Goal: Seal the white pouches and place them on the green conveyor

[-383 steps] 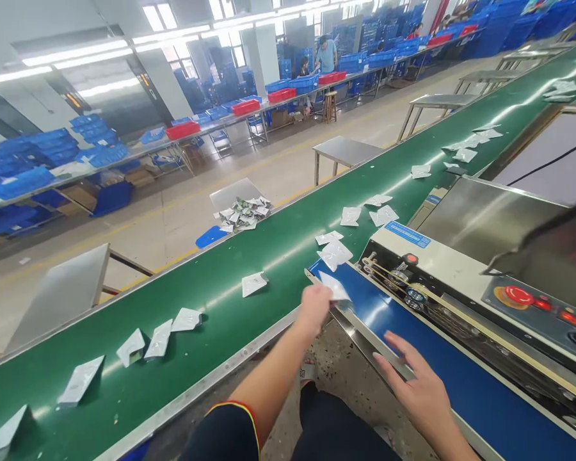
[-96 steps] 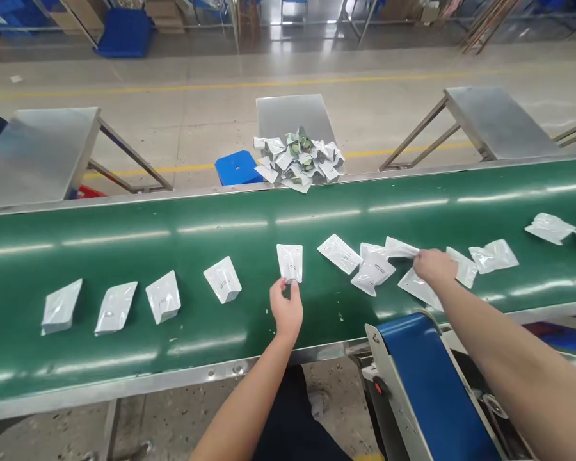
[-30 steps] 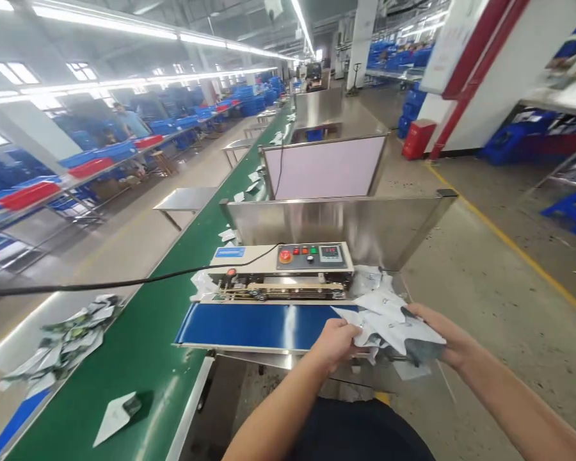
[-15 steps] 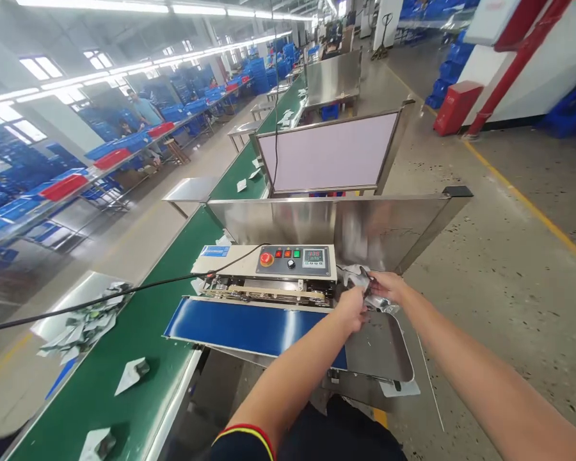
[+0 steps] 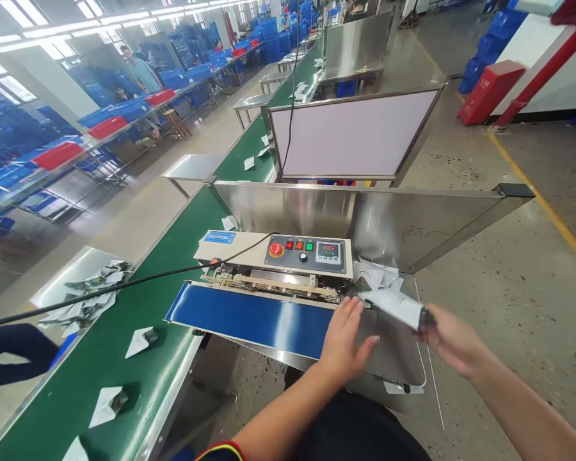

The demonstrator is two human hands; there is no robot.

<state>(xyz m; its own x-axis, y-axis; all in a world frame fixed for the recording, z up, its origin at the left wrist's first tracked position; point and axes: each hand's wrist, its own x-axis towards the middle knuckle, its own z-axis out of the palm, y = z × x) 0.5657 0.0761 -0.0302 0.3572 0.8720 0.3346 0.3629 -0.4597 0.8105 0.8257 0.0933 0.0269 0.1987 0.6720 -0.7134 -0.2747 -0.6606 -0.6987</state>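
My right hand (image 5: 454, 339) is closed on the dark end of a white pouch (image 5: 394, 307), which points left toward the sealing machine (image 5: 237, 251). Near the pouch's left end is my left hand (image 5: 345, 342), its fingers and thumb spread, over the right end of the machine's blue belt (image 5: 254, 320). More white pouches (image 5: 377, 275) lie just behind the held one, against the machine's right end. Red digits show on the machine's display, and a grey metal tray (image 5: 398, 358) extends at its right.
A green conveyor (image 5: 166, 320) with several folded pouches runs along the left. Behind the machine stands a metal partition (image 5: 288, 205). A black cable (image 5: 173, 280) crosses above the conveyor. A pile of pouches (image 5: 89, 294) lies at the left, beside a person's dark-clothed leg (image 5: 14, 352).
My hands have moved apart. The right one has gone right and down with the pouch, while the left one has opened. The view has shifted, and a leg has appeared at the left.
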